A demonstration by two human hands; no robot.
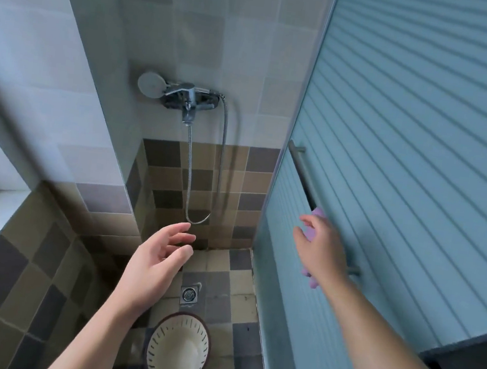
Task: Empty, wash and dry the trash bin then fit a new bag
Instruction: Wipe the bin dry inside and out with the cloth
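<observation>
Home bathroom, shower stall: tiled walls point(211, 29) and checkered floor tiles point(225, 276), wall mixer tap point(189, 99) with shower head point(150, 83) and hose (far wall), floor drain point(189, 294), frosted glass door point(408, 142) right.

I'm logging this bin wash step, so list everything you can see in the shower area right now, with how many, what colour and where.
trash bin: one, cream with slotted sides and a dark rim, upright on the floor tiles, bottom centre, no bag inside.
floor drain: one, metal, in the floor beyond the bin.
shower mixer: one, chrome, on the back wall.
shower head: one, pale grey, docked at the mixer's left.
hose: one, metal, looping down from the mixer.
glass door: one, blue-tinted with stripes, right side.
door handle: one, metal bar on the door.
purple cloth: one, at the handle, mostly hidden behind the right hand.
left hand: open, above the bin.
right hand: fingers spread, at the cloth.
</observation>
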